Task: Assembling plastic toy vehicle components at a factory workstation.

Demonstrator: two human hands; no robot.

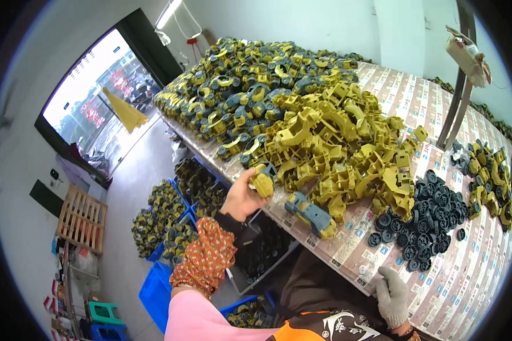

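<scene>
My left hand (pixel 242 196) is bare and closed around a toy car (pixel 261 184) in yellow and dark grey-blue plastic, held just over the table's near edge. Beside it on the tabletop lies another toy car (pixel 310 215), grey-blue with a yellow end. A grey knitted glove covers my right hand (pixel 392 298), which rests at the table's front edge with fingers loosely apart and nothing seen in it. Past that hand lies a heap of small black wheels (pixel 429 219). A large pile of yellow car bodies (pixel 347 148) covers the tabletop in front of me.
Many assembled toy cars (pixel 239 85) are heaped at the far left of the table (pixel 404 85). More yellow parts (pixel 486 182) lie at the right. A post (pixel 461 96) rises from the table. Blue crates (pixel 153 290) and a grey bin (pixel 261 273) stand on the floor below.
</scene>
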